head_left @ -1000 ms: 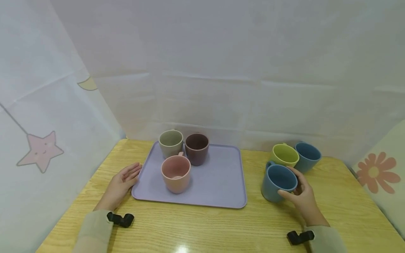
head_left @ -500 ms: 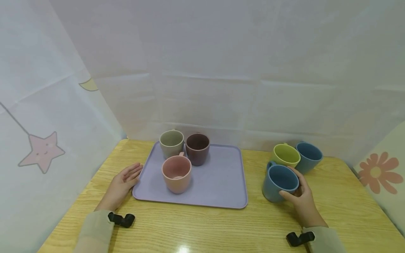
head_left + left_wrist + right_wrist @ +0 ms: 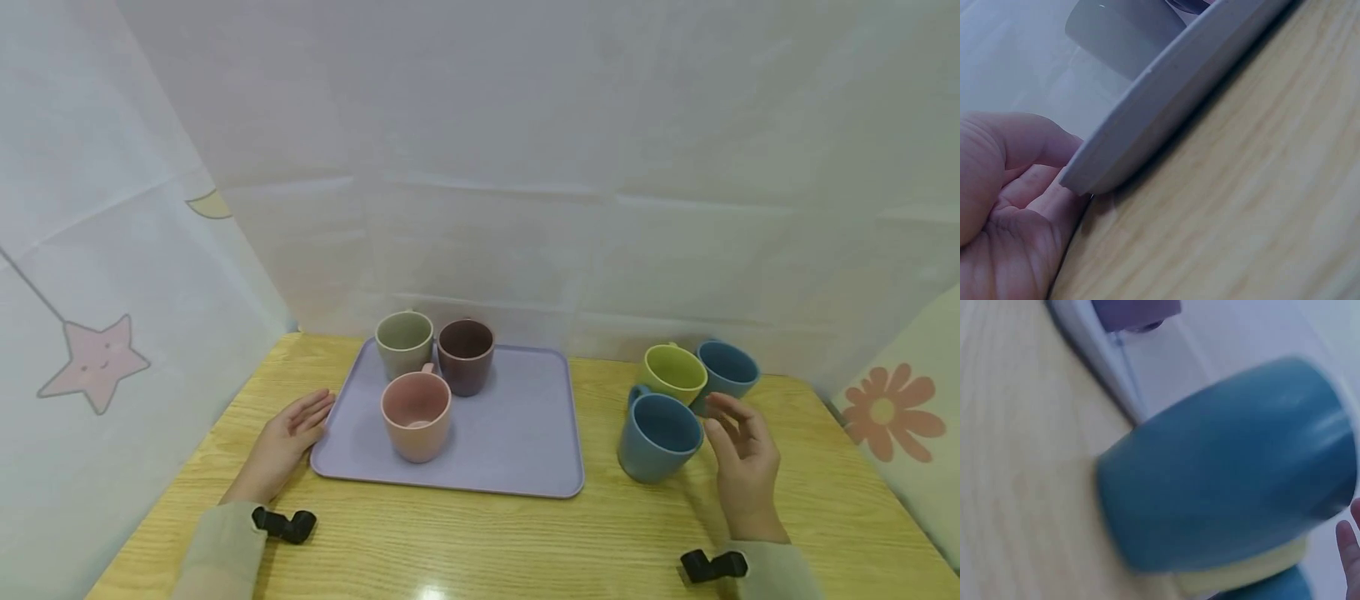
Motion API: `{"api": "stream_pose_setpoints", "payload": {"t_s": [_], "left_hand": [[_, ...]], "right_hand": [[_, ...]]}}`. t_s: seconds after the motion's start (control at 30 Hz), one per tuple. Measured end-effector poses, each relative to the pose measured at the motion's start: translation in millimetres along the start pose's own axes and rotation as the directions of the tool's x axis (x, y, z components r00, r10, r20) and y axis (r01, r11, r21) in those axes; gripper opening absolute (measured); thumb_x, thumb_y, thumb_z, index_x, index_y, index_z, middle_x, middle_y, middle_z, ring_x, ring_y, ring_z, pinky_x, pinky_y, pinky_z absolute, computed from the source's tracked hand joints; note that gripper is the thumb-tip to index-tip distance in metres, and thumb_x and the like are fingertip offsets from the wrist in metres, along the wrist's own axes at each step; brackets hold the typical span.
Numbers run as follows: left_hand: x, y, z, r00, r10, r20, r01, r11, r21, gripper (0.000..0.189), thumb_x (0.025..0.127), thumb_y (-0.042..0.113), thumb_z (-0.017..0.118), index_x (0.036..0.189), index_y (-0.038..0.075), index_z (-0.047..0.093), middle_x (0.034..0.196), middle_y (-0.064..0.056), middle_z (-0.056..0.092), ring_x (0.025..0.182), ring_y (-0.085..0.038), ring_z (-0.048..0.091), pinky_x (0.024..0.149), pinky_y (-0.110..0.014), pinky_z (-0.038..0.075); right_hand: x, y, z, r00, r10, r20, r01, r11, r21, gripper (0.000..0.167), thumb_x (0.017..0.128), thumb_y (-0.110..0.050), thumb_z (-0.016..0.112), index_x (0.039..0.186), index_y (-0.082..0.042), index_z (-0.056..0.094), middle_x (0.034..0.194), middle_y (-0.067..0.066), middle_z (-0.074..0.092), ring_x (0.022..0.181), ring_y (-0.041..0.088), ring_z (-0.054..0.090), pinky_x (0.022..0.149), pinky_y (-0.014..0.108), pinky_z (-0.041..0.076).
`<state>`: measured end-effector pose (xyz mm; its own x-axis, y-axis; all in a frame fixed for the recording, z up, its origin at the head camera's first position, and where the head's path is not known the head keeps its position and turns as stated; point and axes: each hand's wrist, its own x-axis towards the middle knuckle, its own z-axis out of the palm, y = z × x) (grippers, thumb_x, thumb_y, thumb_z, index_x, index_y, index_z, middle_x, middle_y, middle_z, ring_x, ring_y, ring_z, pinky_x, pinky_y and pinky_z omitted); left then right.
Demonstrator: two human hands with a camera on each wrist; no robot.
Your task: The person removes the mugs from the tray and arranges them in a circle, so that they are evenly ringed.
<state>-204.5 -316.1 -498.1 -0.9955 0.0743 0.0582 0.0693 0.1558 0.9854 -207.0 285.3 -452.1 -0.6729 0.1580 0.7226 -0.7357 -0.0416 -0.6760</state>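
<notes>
My right hand (image 3: 750, 467) is just right of the near blue mug (image 3: 658, 442), apart from it, with fingers loosely bent and holding nothing. In the right wrist view the blue mug (image 3: 1229, 462) stands upright, fingertips (image 3: 1346, 540) beyond its rim. Behind it are a yellow-green mug (image 3: 675, 371) and another blue mug (image 3: 727, 367). My left hand (image 3: 281, 442) lies at the left edge of the lavender tray (image 3: 517, 433), fingers fairly straight. In the left wrist view, the thumb (image 3: 1041, 140) touches the tray's rim (image 3: 1141, 125).
On the tray stand a pink mug (image 3: 417, 425), a grey-green mug (image 3: 405, 342) and a dark brown mug (image 3: 467, 358). The tray lies on a wooden table (image 3: 480, 542). A white cloth (image 3: 480, 167) hangs behind the table.
My right hand has let go of the near blue mug and moved right, away from it. The mug stays in its place. My left hand has stayed at the tray's edge.
</notes>
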Motion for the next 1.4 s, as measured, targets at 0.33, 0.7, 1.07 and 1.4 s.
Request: {"api": "stream_pose_setpoints", "payload": {"t_s": [0.33, 0.7, 1.07, 1.4], "left_hand": [[4.0, -2.8, 0.7, 1.000, 0.006, -0.016, -0.006, 1.000, 0.013, 0.059, 0.106, 0.003, 0.051, 0.158, -0.004, 0.024, 0.161, -0.025, 0.030, 0.147, -0.026, 0.035, 0.103, -0.010, 0.042], [2.6, 0.2, 1.0, 1.000, -0.001, -0.013, 0.001, 1.000, 0.006, 0.060, 0.106, 0.003, 0.051, 0.159, -0.004, 0.023, 0.161, -0.026, 0.029, 0.148, -0.033, 0.031, 0.103, -0.010, 0.041], [4.3, 2.4, 1.6, 1.000, 0.004, -0.009, -0.004, 1.000, -0.011, 0.061, 0.105, 0.000, 0.050, 0.159, -0.003, 0.022, 0.162, -0.024, 0.029, 0.148, -0.039, 0.027, 0.103, -0.009, 0.041], [1.7, 2.7, -0.3, 1.000, -0.013, -0.016, 0.013, 1.000, -0.005, 0.060, 0.106, 0.000, 0.050, 0.159, -0.003, 0.022, 0.162, -0.024, 0.028, 0.148, -0.039, 0.027, 0.102, -0.009, 0.041]], "right_hand": [[5.1, -21, 45, 0.973, -0.162, 0.162, 0.147, 0.984, 0.098, 0.036, 0.087, 0.028, 0.045, 0.123, 0.028, 0.046, 0.122, 0.020, 0.058, 0.114, 0.027, 0.057, 0.103, 0.030, 0.049], [9.4, -21, 132, 0.920, 0.273, 0.282, -0.162, 0.919, -0.359, 0.034, 0.090, 0.008, 0.069, 0.123, 0.003, 0.064, 0.118, 0.015, 0.060, 0.112, 0.024, 0.058, 0.094, 0.032, 0.058], [18.0, 32, 187, 0.818, 0.464, 0.339, -0.376, 0.878, -0.295, 0.047, 0.088, -0.002, 0.077, 0.132, -0.001, 0.060, 0.136, 0.019, 0.056, 0.124, 0.042, 0.055, 0.101, 0.049, 0.054], [30.6, 69, 230, 0.803, 0.525, 0.281, -0.473, 0.849, -0.235, 0.071, 0.085, -0.010, 0.083, 0.146, -0.001, 0.047, 0.143, 0.018, 0.053, 0.133, 0.038, 0.050, 0.110, 0.050, 0.046]]}}
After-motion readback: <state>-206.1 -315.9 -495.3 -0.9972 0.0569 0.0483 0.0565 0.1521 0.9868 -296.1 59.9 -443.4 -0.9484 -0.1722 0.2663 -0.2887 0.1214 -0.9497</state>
